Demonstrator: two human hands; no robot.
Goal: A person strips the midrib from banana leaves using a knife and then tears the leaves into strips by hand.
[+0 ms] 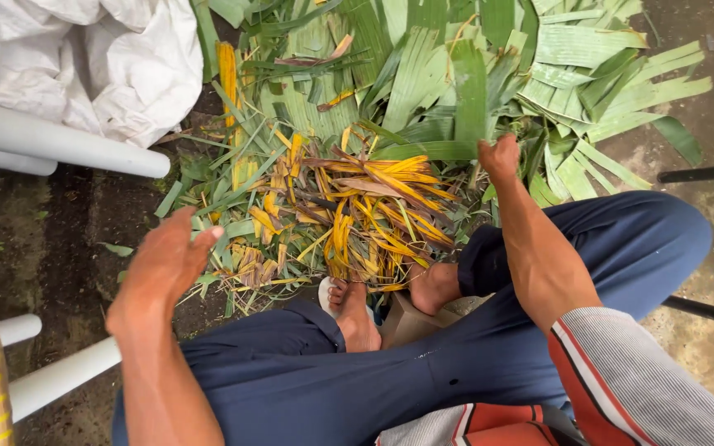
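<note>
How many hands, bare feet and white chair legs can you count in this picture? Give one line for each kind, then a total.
hands: 2 (left hand, right hand)
bare feet: 2
white chair legs: 4
Total: 8

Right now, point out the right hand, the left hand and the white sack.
right hand (499, 157), head view, back of the hand, gripping green leaves.
left hand (167, 260), head view, back of the open hand.
white sack (117, 62), head view, crumpled middle.
</note>
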